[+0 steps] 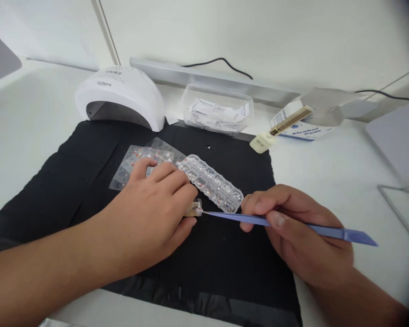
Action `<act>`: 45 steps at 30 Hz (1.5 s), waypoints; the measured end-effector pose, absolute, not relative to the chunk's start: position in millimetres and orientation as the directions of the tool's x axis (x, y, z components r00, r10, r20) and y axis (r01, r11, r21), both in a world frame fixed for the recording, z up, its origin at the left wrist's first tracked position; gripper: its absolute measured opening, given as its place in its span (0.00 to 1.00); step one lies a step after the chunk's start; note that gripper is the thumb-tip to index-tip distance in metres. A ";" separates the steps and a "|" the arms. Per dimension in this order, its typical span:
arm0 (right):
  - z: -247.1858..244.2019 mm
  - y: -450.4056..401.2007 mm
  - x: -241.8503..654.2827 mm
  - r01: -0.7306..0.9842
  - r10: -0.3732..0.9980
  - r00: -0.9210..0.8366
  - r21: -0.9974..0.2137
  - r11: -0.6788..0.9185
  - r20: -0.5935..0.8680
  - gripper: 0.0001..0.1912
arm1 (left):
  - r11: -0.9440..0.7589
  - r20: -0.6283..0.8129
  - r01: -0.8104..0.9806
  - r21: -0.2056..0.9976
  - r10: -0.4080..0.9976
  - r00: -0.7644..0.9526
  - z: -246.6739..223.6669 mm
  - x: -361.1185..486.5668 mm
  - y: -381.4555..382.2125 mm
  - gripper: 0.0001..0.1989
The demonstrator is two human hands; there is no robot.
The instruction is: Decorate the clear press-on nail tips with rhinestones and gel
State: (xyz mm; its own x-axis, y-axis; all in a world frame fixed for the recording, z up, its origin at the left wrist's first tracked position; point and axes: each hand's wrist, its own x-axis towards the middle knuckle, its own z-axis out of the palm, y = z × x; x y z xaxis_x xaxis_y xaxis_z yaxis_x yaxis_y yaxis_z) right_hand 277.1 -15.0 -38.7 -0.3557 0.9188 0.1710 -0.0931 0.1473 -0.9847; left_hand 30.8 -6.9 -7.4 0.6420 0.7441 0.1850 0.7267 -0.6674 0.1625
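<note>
In my left hand (157,204), thumb and fingers are closed on a small beige false nail (193,208) with a shiny, clear-looking end. Most of it is hidden behind the fingers. My right hand (293,227) grips purple-blue tweezers (254,219) partway along their length. Their thin tip meets the right end of the nail; whether a tiny piece sits between the points is too small to tell. Just behind both hands lies a clear compartment box (211,181) filled with small rhinestones. Clear sheets (136,156) dotted with coloured stones lie partly beneath my left hand.
A black mat (221,268) covers the middle of the white table. At its back edge stand a white nail lamp (122,93) and a clear tub (218,109) of paper packets. A gold-capped bottle (262,141) lies tilted against an alcohol pad box (306,131) at right.
</note>
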 end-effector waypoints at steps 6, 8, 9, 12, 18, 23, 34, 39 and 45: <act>-37.9 -15.3 276.4 -0.071 0.924 -0.358 -0.991 0.116 0.134 0.07 | -0.669 0.197 0.729 0.144 0.742 0.641 -8.5 31.0 -6.8 0.08; -37.6 -15.3 276.2 -0.063 0.928 -0.350 -0.992 0.112 0.127 0.07 | -0.668 0.198 0.731 0.138 0.742 0.640 -8.5 31.6 -6.2 0.08; -37.4 -15.3 276.1 -0.064 0.929 -0.346 -0.992 0.113 0.128 0.07 | -0.668 0.198 0.731 0.137 0.742 0.641 -8.4 31.9 -6.0 0.08; -36.6 -15.1 275.2 -0.077 0.934 -0.336 -0.992 0.099 0.119 0.07 | -0.667 0.192 0.731 0.143 0.744 0.640 -7.4 32.2 -6.2 0.09; -37.1 -14.8 274.3 -0.080 0.937 -0.333 -0.993 0.082 0.104 0.07 | -0.663 0.186 0.732 0.155 0.748 0.638 -7.4 32.3 -6.5 0.08; -36.0 -15.5 275.7 -0.078 0.933 -0.345 -0.994 0.079 0.101 0.07 | -0.664 0.200 0.731 0.154 0.746 0.635 -6.0 32.1 -7.1 0.08; -36.5 -15.6 275.7 -0.092 0.930 -0.347 -0.991 0.093 0.120 0.06 | -0.736 0.220 0.653 0.181 0.677 0.702 2.9 28.9 -12.7 0.10; -36.4 -16.3 275.7 -0.094 0.930 -0.341 -0.989 0.111 0.136 0.06 | -0.741 0.214 0.646 0.181 0.671 0.710 0.4 29.2 -10.0 0.13; -37.3 -15.0 275.8 -0.100 0.927 -0.351 -0.990 0.101 0.130 0.06 | -0.722 0.230 0.657 0.216 0.692 0.684 -0.1 29.5 -10.2 0.14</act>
